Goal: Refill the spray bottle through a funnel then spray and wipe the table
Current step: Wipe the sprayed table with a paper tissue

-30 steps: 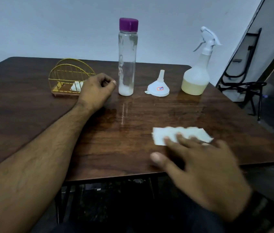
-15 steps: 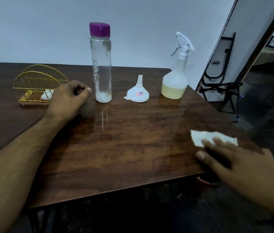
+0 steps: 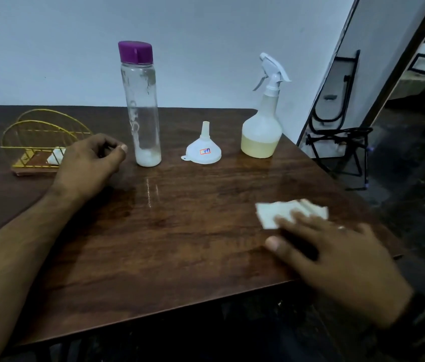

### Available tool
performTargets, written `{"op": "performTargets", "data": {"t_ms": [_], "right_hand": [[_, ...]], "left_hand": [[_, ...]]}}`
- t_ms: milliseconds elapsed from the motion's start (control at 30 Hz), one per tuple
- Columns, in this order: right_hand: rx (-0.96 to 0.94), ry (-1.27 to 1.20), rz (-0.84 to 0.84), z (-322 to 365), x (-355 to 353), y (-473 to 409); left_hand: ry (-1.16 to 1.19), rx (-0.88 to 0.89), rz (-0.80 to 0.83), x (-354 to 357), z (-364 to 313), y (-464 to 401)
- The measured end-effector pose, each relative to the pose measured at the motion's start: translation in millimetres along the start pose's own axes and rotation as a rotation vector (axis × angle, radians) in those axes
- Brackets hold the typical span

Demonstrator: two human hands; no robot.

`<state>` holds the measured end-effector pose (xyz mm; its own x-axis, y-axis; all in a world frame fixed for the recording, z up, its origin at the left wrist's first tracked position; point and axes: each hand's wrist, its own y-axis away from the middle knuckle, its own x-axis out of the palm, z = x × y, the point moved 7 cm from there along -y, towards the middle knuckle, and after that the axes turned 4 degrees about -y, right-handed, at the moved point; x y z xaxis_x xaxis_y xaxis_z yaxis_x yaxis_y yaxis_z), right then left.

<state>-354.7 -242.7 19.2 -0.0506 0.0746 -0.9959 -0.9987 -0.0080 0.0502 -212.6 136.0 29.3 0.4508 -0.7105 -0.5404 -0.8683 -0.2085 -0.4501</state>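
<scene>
Fingers (image 3: pixel 308 226) of the right hand (image 3: pixel 336 257) lie flat and spread on a folded white cloth (image 3: pixel 279 212), pressing it to the brown table (image 3: pixel 180 244) toward the near right edge, well in front of the spray bottle (image 3: pixel 262 131). That bottle stands upright at the back right, trigger head on, yellowish liquid filling its lower part. Just left of it a white funnel (image 3: pixel 202 148) sits mouth down, spout up, with a small sticker on its side. Further left of the spray bottle a tall clear bottle (image 3: pixel 142 108) with a purple cap stands upright, a little white residue at its bottom. The left hand (image 3: pixel 88 163) rests on the table beside that tall bottle, fingers loosely curled with nothing in them, not touching it. Beyond the hand, farthest left from the spray bottle, a gold wire holder (image 3: pixel 36 142) holds a scrap of something white
</scene>
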Motion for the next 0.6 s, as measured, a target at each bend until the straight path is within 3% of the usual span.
{"op": "performTargets", "data": {"t_ms": [133, 300, 467, 600], "right_hand": [[0.119, 0.048, 0.011, -42, -15, -67], [-0.083, -0.001, -0.009, 34, -9, -130], [-0.291, -0.047, 0.023, 108, 11, -60], [-0.198, -0.002, -0.003, 59, 3, -29]], "left_hand": [[0.007, 0.0, 0.004, 0, -1, 0], [0.015, -0.022, 0.003, -1, -5, 4], [0.014, -0.026, -0.001, -2, -5, 6], [0.017, -0.008, 0.012, 0, -3, 4]]}}
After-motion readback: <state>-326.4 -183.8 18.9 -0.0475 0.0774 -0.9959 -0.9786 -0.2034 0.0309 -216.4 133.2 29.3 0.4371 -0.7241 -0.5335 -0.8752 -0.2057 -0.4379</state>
